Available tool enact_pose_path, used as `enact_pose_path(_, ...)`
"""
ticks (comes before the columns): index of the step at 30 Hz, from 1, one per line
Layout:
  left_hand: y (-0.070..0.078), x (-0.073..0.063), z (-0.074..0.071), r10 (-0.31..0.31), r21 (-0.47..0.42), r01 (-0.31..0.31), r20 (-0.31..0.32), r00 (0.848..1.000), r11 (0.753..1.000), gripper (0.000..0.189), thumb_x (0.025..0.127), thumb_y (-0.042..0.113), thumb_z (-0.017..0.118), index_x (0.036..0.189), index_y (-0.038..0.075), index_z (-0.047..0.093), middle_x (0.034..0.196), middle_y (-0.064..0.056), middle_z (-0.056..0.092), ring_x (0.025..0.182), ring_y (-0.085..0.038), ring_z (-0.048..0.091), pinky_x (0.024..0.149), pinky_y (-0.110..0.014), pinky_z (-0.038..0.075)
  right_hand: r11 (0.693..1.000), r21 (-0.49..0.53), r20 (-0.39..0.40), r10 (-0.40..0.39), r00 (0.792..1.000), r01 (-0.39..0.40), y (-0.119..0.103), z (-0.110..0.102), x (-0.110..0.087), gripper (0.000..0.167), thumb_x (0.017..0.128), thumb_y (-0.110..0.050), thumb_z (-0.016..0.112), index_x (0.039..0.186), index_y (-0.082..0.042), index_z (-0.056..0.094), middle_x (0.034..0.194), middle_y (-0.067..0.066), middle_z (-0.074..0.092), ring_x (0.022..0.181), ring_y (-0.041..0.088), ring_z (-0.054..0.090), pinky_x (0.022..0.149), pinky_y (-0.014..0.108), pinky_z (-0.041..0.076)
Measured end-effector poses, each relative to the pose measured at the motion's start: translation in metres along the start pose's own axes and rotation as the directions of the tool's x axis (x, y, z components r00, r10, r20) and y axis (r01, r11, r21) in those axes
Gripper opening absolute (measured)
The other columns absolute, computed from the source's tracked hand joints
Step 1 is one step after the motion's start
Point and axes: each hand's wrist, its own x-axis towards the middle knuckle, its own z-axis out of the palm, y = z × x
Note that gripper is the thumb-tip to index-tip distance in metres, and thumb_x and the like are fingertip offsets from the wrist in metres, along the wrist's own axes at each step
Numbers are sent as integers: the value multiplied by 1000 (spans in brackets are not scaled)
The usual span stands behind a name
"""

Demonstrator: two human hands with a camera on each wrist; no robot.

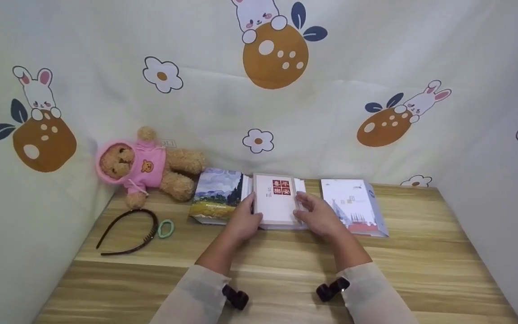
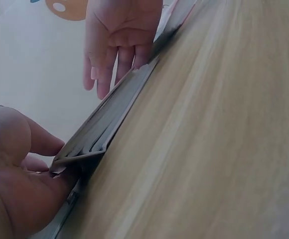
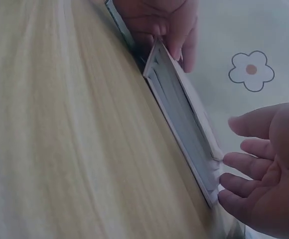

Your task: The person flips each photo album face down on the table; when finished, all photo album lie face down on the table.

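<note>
A cream book with red squares on its cover (image 1: 277, 202) lies flat at the back middle of the wooden table (image 1: 286, 270). My left hand (image 1: 243, 220) is at the book's left edge, and in the left wrist view the left hand (image 2: 20, 174) pinches the near corner of the book (image 2: 109, 119) between thumb and fingers. My right hand (image 1: 317, 215) is at the book's right edge. In the right wrist view the right hand (image 3: 264, 169) has fairly straight fingers, their tips touching the side of the book (image 3: 184, 124); the left hand (image 3: 164, 25) shows at the far end.
A book with a painted landscape cover (image 1: 216, 193) lies just left of the cream one, a white illustrated book (image 1: 353, 204) just right. A teddy bear in a pink hoodie (image 1: 142, 168), a dark headband (image 1: 128, 231) and a green hair tie (image 1: 166, 228) lie at the left. Printed cloth walls enclose the table.
</note>
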Motion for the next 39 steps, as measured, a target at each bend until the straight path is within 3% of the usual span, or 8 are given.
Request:
enact_pose_path(5, 1, -1, 0, -4, -4, 4, 4, 1000, 1000, 78, 96, -3, 52, 168, -4, 23, 174, -28, 25, 163, -42, 27, 136, -52, 23, 999, -46, 9, 17, 1000, -17, -2, 1, -3, 64, 99, -12, 70, 160, -10, 50, 167, 11, 49, 162, 32, 37, 136, 50, 25)
enact_pose_path(13, 0, 0, 0, -35, -117, 36, 10, 999, 993, 77, 97, -2, 54, 168, -1, 24, 175, -23, 26, 163, -40, 29, 134, -50, 27, 998, -61, 8, 31, 999, -31, -6, 0, -5, 66, 98, -11, 72, 160, -8, 49, 165, 15, 51, 157, 36, 44, 133, 50, 31)
enact_pose_path(16, 3, -1, 1, -12, -185, 16, 23, 1000, 983, 76, 99, -1, 53, 169, 2, 24, 176, -21, 26, 164, -38, 28, 134, -49, 28, 998, -53, 6, 38, 999, -38, -7, 0, -5, 68, 99, -16, 72, 162, -10, 47, 167, 14, 48, 158, 34, 44, 133, 49, 32)
enact_pose_path(24, 24, -6, 0, 42, -348, -27, 36, 998, 937, 66, 106, 17, 55, 169, 23, 36, 180, -4, 25, 167, -32, 21, 135, -53, 25, 998, -60, 54, 33, 998, -29, -27, 4, -14, 72, 99, -43, 74, 164, -28, 46, 170, 10, 45, 161, 35, 38, 132, 56, 33)
enact_pose_path(29, 38, -11, 0, 145, -427, -109, 54, 988, 898, 60, 109, 14, 52, 168, 18, 38, 179, -8, 28, 164, -33, 32, 131, -52, 36, 994, 102, 65, -42, 997, 35, -41, 4, -23, 69, 103, -46, 69, 164, -26, 45, 165, 10, 53, 155, 35, 48, 126, 57, 43)
enact_pose_path(33, 43, -15, 2, 229, -444, -176, 69, 971, 879, 65, 108, 9, 56, 168, 8, 33, 178, -14, 28, 166, -33, 25, 134, -49, 30, 953, 287, 81, -122, 989, 94, -49, 4, -26, 67, 107, -47, 63, 167, -29, 40, 169, 9, 46, 152, 38, 51, 119, 60, 49)
enact_pose_path(35, 44, -15, 3, 255, -442, -195, 80, 964, 876, 68, 107, 8, 60, 168, 4, 31, 177, -16, 29, 166, -35, 26, 134, -48, 30, 935, 343, 81, -132, 988, 97, -49, 4, -27, 66, 107, -50, 61, 167, -34, 37, 172, 5, 40, 154, 40, 48, 118, 65, 48)
enact_pose_path(39, 42, -14, 4, 257, -412, -193, 105, 961, 891, 73, 105, 6, 63, 168, 1, 27, 176, -20, 29, 164, -38, 30, 132, -48, 33, 928, 366, 71, -103, 992, 71, -46, 4, -25, 66, 106, -52, 61, 166, -40, 36, 175, -2, 34, 155, 45, 44, 115, 74, 44)
